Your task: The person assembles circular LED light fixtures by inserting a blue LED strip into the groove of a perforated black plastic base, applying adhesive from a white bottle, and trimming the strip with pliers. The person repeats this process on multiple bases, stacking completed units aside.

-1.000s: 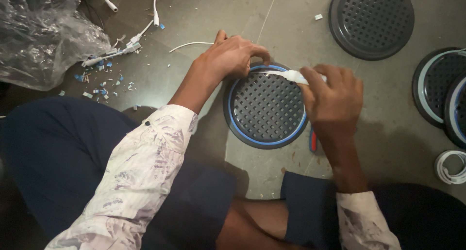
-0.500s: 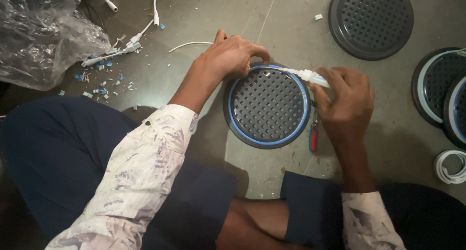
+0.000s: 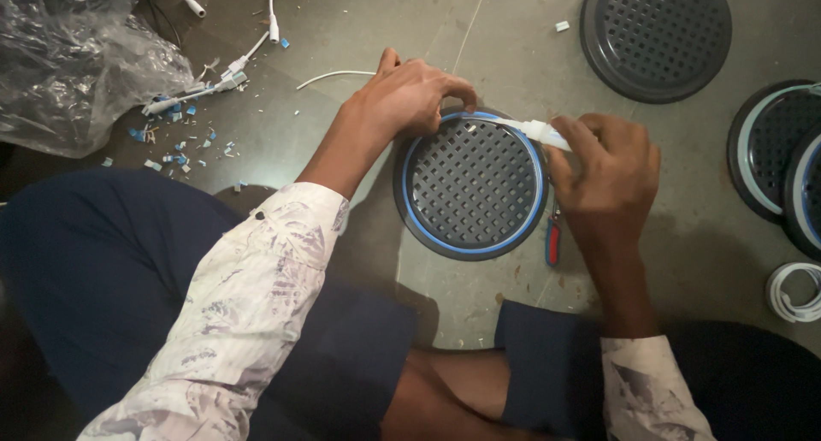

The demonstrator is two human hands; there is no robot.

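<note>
Shirt: white w/ faded purple-grey floral print, long sleeves [image 3: 248, 313], cuffs at wrists. Dark navy shorts [image 3: 103, 270], hems at knee. Both hands [image 3: 410, 99] bare, no rings/watch.

Plastic bag [image 3: 73, 60], spare grille [image 3: 657, 35], wire scraps [image 3: 184, 137]

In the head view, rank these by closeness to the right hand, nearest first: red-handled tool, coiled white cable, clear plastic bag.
1. Red-handled tool: on the floor, just beside the right hand, on its left.
2. Coiled white cable: lower right edge of the picture.
3. Clear plastic bag: far upper left corner.
</note>
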